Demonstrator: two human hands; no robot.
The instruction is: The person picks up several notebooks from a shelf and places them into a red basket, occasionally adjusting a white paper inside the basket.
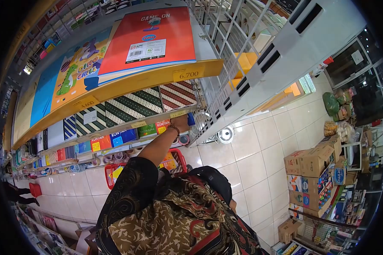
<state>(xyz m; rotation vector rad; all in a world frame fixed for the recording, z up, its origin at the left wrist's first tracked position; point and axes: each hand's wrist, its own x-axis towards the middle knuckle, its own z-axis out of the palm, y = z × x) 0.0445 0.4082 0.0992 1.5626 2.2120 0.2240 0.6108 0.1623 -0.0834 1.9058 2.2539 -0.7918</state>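
Note:
My left hand [181, 123], with a dark bracelet at the wrist, reaches into the shelf below the yellow price strip [136, 80]. Its fingers are hidden, and a small dark blue item [191, 119] shows right beside it. Just left of the hand stand red Nota Kontan receipt pads [162, 126], a green pad [147, 130] and a blue pad [124, 137]. Above it lie boxes with red and white stripes [178, 94] and green and white stripes [134, 104]. Only a sliver of my right hand [232, 205] shows beside my body, its fingers out of sight.
Books, among them a red "Game On" one [151, 38], lie on the upper shelf. A white perforated post [281, 63] and wire mesh stand at the right. Red baskets [181, 160] sit on the tiled floor below. Cartons [308, 161] are stacked at the far right.

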